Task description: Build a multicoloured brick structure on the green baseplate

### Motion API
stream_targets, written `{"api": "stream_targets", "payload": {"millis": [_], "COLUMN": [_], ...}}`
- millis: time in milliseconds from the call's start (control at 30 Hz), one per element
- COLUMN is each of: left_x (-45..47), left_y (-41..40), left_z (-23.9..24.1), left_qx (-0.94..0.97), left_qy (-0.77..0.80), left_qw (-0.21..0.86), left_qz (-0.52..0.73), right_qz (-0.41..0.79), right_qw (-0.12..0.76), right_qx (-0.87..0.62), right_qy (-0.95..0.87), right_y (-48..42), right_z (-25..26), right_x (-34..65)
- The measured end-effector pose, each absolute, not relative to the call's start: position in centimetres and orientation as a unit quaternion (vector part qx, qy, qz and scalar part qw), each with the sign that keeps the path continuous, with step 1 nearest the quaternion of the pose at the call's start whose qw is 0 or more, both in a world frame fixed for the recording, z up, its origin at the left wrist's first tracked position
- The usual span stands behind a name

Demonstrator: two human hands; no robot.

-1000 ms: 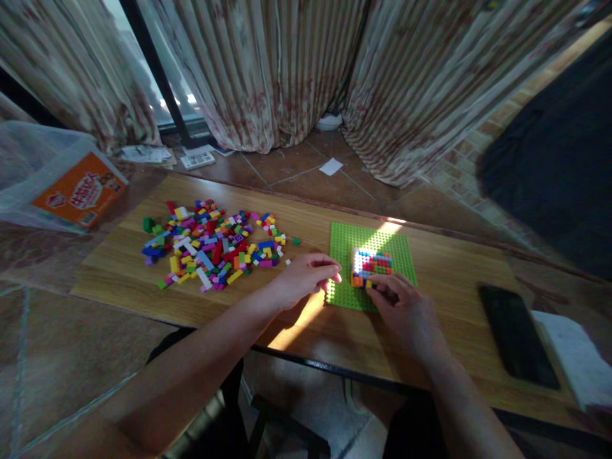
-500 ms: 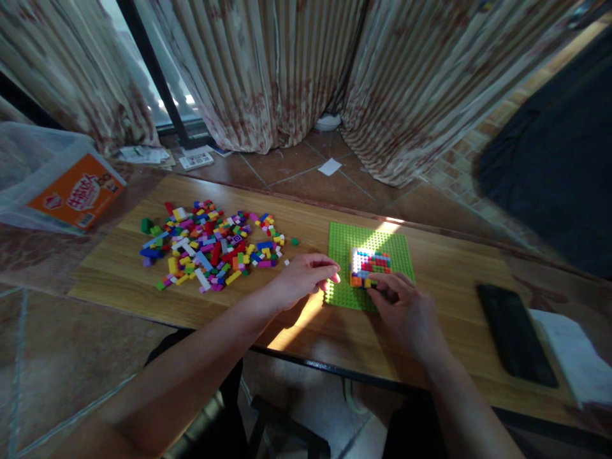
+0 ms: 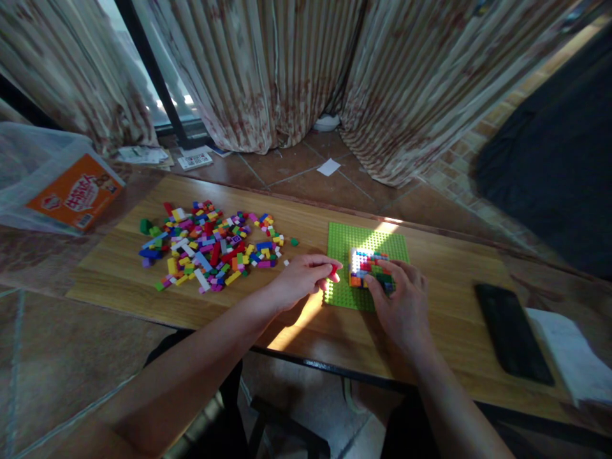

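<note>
My left hand pinches a small red toy brick between thumb and fingertips, by the left edge of the green baseplate. On that plate sits a low, multicoloured brick build, with white along its left side and orange at the front left corner. My right hand grips the build from its right side, thumb at the front and fingers over the top. Green bricks show between that thumb and the fingers. The build's right end is partly hidden by the hand.
Loose coloured bricks lie heaped on the left of the wooden table. A black phone and white paper are at the right. A clear plastic bin stands far left, and curtains hang behind.
My right hand has shifted from the build's front edge to its right side, and its fingers have spread over the top. The red brick in my left hand now shows more clearly.
</note>
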State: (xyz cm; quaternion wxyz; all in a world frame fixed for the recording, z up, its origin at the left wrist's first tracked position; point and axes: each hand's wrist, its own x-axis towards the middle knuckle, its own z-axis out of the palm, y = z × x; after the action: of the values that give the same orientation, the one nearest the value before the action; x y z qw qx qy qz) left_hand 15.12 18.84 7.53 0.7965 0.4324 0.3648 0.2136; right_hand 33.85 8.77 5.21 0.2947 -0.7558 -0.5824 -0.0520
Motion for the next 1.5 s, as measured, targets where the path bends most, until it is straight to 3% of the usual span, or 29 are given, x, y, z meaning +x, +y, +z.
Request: {"api": "stream_targets", "payload": {"millis": [600,833,1200,1500], "left_x": [15.1,15.1,15.4,15.2], "left_y": [18.7,18.6,18.0,18.0], "left_z": [7.5,7.0,7.4,7.1], "left_qx": [0.444,0.458,0.483,0.445], "left_qy": [0.369,0.339,0.281,0.276], "left_qw": [0.792,0.800,0.809,0.831], "left_qz": [0.198,0.189,0.184,0.189], "right_qz": [0.042,0.015,0.054,0.077], "right_qw": [0.365,0.401,0.357,0.406], "right_qx": [-0.767,-0.726,-0.648,-0.645], "right_qy": [-0.527,-0.559,-0.671,-0.644], "right_y": [9.5,8.7,8.4,8.3], "right_z": [4.2,6.2,7.0,6.9], "right_x": [33.9,32.4,30.0,30.1]}}
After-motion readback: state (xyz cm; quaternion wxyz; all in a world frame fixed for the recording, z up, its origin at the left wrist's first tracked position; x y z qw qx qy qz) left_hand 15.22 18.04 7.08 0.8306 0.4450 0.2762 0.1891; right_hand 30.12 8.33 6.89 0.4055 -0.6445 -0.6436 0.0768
